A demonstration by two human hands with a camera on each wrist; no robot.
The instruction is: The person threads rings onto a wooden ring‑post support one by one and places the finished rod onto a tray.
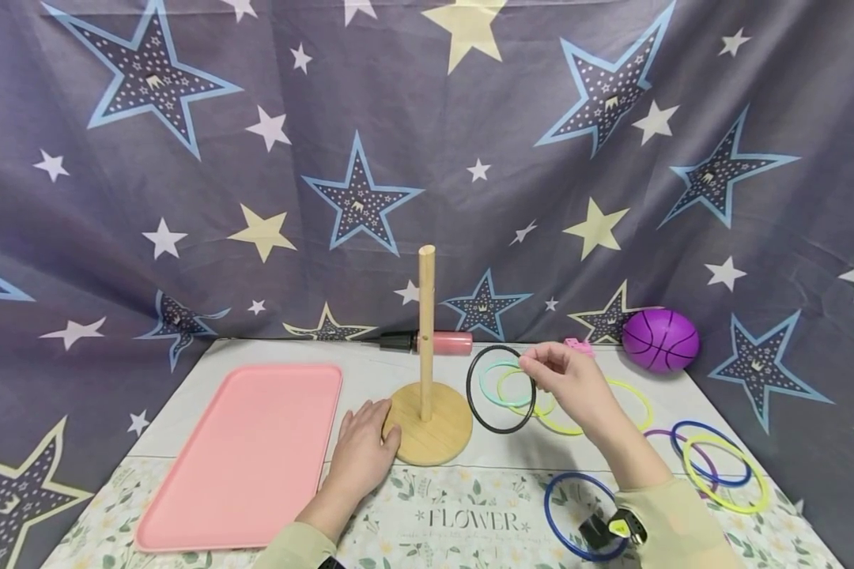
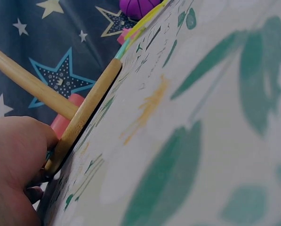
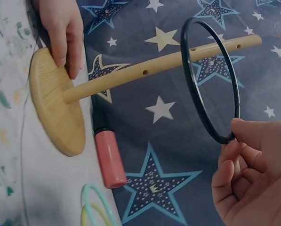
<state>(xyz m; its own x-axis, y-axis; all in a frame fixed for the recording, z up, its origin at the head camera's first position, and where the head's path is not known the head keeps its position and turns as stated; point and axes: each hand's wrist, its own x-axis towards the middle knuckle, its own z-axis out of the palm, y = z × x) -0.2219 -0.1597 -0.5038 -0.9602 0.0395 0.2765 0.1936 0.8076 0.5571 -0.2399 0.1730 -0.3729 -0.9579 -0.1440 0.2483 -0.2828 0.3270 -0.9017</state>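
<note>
A wooden ring-toss stand (image 1: 427, 332) has an upright peg on a round base (image 1: 437, 442). At the base's left edge, my left hand (image 1: 363, 446) holds the rim, its thumb against the wood; the left wrist view shows that hand (image 2: 18, 160) close up beside the base (image 2: 91, 106). My right hand (image 1: 565, 379) pinches a black ring (image 1: 472, 395) by its edge, right of the peg. From the right wrist, the black ring (image 3: 191, 89) overlaps the peg (image 3: 131, 75), with the thumb and fingertips of the right hand (image 3: 253, 174) on its lower edge.
Left lies a pink tray (image 1: 249, 458). Behind the stand is a pink and black hand pump (image 1: 451, 343). Turquoise (image 1: 485, 387) and yellow rings lie right of the base, with more rings, such as a blue ring (image 1: 549, 514), farther right. A purple ball (image 1: 660, 340) sits at the back.
</note>
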